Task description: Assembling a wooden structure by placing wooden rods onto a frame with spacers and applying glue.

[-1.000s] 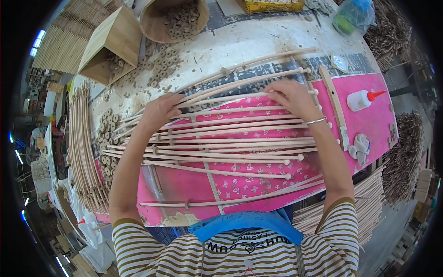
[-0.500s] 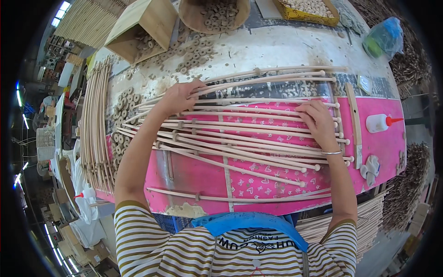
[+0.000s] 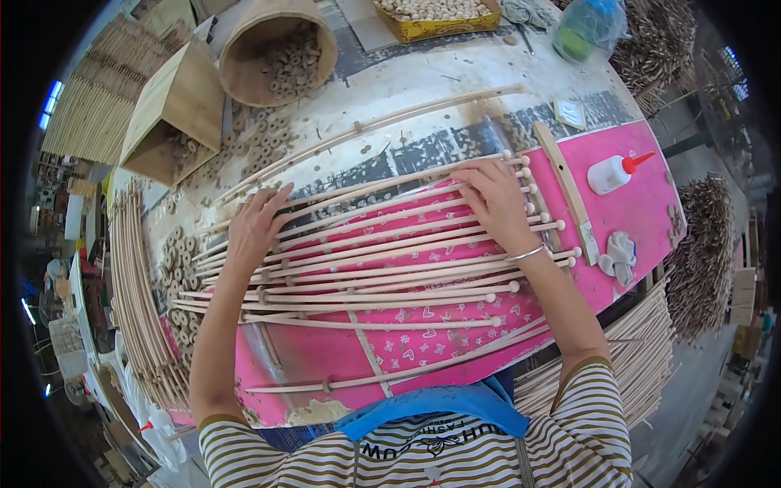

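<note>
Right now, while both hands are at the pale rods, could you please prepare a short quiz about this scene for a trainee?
1. What colour is the tip of the white bottle: (a) green, (b) red, (c) black?
2. True or false: the bracelet is on the same arm as the right hand.
3. Fill the gap: many pale rods end in round knobs on the person's ____ side.

Key: 1 b; 2 true; 3 right.

Slim pale wooden rods (image 3: 447, 290), many knobbed at the right end, lie fanned across pink sheeting (image 3: 643, 202).
</note>
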The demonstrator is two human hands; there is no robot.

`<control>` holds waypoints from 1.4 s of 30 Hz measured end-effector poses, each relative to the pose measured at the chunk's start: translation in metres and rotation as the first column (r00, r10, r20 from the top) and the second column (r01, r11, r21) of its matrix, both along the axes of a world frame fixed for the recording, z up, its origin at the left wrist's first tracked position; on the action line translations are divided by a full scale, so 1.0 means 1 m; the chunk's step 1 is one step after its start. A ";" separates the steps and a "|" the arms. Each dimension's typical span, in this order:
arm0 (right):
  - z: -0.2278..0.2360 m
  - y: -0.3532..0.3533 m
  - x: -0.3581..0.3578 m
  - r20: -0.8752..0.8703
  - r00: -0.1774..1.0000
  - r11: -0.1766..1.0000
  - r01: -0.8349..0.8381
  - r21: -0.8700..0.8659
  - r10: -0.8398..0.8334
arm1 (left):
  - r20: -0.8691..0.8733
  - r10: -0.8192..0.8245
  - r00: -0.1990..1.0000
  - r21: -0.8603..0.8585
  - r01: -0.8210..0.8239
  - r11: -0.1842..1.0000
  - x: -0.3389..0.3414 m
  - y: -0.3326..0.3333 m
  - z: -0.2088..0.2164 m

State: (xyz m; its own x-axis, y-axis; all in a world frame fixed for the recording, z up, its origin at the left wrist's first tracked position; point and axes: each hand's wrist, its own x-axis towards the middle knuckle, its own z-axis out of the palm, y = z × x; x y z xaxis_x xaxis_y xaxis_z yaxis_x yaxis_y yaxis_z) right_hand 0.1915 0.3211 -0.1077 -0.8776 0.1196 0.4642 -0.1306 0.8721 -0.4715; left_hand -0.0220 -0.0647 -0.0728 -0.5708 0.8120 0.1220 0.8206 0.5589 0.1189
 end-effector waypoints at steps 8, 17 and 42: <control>-0.022 -0.005 -0.048 0.110 0.994 1.000 0.024 0.015 -0.025 | -0.030 0.052 0.998 0.106 -0.049 0.993 -0.054 0.072 -0.031; -0.018 0.056 -0.061 0.074 0.989 0.990 -0.123 -0.070 0.128 | -0.033 0.081 0.996 0.181 -0.074 0.981 -0.063 0.059 -0.029; -0.016 0.054 -0.044 0.002 1.000 1.000 -0.002 -0.021 0.002 | 0.505 0.045 0.862 0.047 -0.079 0.996 -0.038 0.003 -0.006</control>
State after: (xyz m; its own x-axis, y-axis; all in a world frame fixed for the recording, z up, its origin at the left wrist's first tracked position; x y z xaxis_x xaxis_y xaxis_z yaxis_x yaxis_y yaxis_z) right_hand 0.1474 0.3753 -0.1237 -0.8788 0.1275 0.4599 -0.1312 0.8619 -0.4898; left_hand -0.0598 -0.0613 -0.0786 -0.6173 0.7731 -0.1455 0.6032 0.5839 0.5432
